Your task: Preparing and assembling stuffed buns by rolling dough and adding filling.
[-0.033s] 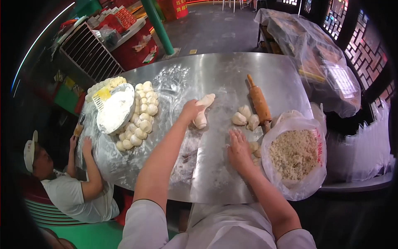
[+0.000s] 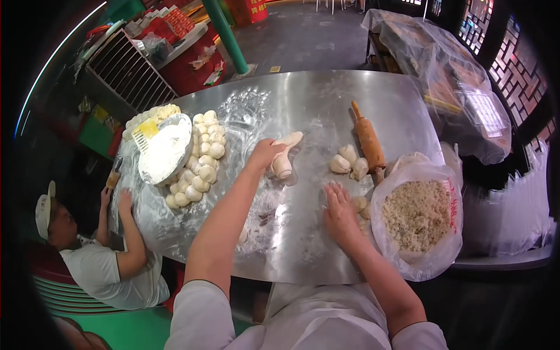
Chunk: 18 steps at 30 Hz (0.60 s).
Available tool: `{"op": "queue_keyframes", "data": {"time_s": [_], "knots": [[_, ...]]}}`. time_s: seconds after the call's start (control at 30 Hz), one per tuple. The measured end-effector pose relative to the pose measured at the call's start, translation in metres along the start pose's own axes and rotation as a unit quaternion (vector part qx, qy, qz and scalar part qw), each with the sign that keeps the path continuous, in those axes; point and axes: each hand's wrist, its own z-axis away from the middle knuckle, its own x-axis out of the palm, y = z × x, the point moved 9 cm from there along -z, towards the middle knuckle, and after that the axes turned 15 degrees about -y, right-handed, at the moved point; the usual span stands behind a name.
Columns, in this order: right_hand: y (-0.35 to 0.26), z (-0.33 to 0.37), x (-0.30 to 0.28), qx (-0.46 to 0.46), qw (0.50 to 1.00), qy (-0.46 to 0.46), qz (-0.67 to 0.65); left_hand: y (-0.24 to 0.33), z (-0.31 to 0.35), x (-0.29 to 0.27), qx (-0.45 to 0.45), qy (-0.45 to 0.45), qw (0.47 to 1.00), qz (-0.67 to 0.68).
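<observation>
My left hand (image 2: 265, 156) is closed on a long, folded piece of white dough (image 2: 282, 165) lying on the floured metal table (image 2: 326, 105). My right hand (image 2: 340, 211) lies flat on the tabletop with its fingers stretched out and holds nothing. Beside it are small dough pieces (image 2: 359, 203), partly hidden by the hand. Just beyond its fingertips sit several pinched dough lumps (image 2: 348, 154). A wooden rolling pin (image 2: 367, 140) rests to the right of these lumps.
An open plastic bag of crumbly filling (image 2: 416, 217) stands at the table's right edge. On the left, a bowl of flour (image 2: 165, 153) with a yellow scraper (image 2: 143, 135) is surrounded by many dough balls (image 2: 198, 178). A co-worker (image 2: 111, 262) at the left end has a small rolling pin (image 2: 113, 178).
The view has shifted slightly. Both hands stay in nearly the same places, the left still on the dough and the right still flat on the table.
</observation>
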Motion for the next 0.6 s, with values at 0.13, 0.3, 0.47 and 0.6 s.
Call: {"op": "queue_keyframes", "data": {"time_s": [0.13, 0.3, 0.47, 0.6], "knots": [[0.003, 0.034, 0.016, -0.026, 0.996, -0.059, 0.066, -0.015, 0.075, -0.022, -0.019, -0.009, 0.970, 0.241], [-0.003, 0.044, 0.029, -0.042, 0.990, -0.019, 0.136, 0.007, 0.150, 0.039, 0.052, 0.185, 0.938, -0.290], [0.006, 0.047, 0.016, -0.033, 0.999, -0.019, -0.009, 0.080, 0.209, 0.132, 0.210, 0.082, 0.931, -0.286], [-0.017, 0.058, -0.013, -0.113, 0.993, -0.024, -0.015, 0.100, 0.256, 0.136, 0.269, 0.094, 0.936, -0.205]]}}
